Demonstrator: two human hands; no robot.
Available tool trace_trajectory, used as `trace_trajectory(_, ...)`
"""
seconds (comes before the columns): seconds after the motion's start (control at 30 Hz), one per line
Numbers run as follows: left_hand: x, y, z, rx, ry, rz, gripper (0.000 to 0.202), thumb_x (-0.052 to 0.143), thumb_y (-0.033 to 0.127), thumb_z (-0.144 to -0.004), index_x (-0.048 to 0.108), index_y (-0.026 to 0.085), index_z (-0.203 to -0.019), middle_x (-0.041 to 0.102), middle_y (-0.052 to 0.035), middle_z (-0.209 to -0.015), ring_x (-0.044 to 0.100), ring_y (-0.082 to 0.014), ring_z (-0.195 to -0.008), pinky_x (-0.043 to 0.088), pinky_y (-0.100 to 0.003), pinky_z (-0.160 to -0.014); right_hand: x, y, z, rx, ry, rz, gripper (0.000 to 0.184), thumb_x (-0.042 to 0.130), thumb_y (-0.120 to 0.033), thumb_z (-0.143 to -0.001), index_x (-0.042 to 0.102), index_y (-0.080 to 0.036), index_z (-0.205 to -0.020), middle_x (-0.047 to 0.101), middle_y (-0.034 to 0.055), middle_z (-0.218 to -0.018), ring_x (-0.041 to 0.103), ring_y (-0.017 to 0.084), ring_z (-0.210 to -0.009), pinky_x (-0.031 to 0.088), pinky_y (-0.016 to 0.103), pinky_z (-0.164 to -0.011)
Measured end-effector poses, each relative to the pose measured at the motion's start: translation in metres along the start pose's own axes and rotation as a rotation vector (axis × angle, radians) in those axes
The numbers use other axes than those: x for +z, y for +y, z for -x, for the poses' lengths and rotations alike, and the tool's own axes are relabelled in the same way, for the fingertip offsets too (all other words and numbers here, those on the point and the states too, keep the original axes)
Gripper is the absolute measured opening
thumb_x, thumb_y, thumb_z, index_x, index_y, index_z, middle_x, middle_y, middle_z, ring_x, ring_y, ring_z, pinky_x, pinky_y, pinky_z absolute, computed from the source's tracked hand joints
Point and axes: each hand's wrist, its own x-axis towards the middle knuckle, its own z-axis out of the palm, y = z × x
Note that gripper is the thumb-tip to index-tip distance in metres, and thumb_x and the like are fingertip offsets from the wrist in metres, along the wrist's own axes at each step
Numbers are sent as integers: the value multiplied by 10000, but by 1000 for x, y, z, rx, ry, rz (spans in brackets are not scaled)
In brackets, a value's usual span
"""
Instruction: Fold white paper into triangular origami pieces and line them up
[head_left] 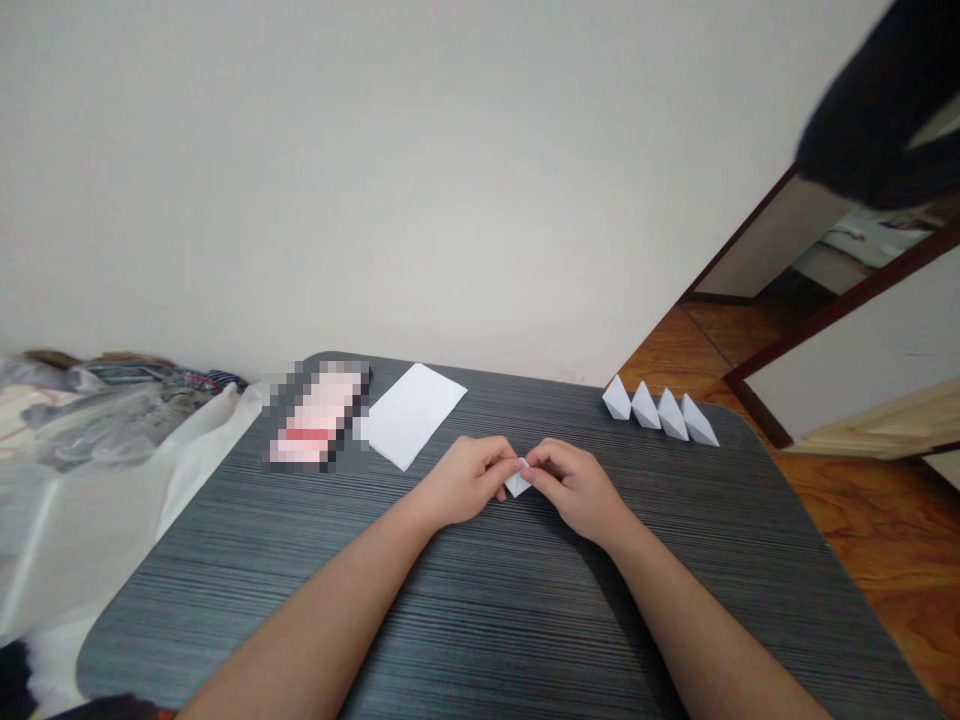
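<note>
A small folded piece of white paper [517, 484] sits between my left hand [465, 480] and my right hand [574, 490]. Fingertips of both hands pinch it just above the dark grey striped table [487, 620]. Most of the paper is hidden by my fingers, and only its lower point shows. Beyond my left hand lies a flat white paper sheet [412, 415], apart from my fingers. Several folded white paper pieces [660, 412] stand in a row at the far right of the table, well beyond my right hand.
A pixelated pink-and-white packet [319, 420] lies at the table's far edge. Crumpled plastic and white sheeting [97, 450] sit beyond the left edge. A wooden floor [885, 520] lies right of the table, with a door frame [757, 230] and a dark blurred object [877, 105] above.
</note>
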Motion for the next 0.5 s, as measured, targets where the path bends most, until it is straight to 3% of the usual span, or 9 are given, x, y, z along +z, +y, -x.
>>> trace_trajectory(0.33,-2,4,1,25,10,-1,258,453,322,-872,617,155,-763,613,6,-574,581,-103,-533,415,-193,-535,2,-1,0,96,-11,-148,154,532,-247,-855,564,-183,-719,547,-6,-676,511,136,-635,395,252,-595)
trace_trajectory(0.5,-2,0,0,44,96,30,267,456,325,-872,630,147,-777,621,-9,-622,577,-103,-567,433,-202,-560,2,6,1,153,42,-225,155,543,-258,-847,553,-183,-711,556,-4,-692,520,138,-656,407,260,-620)
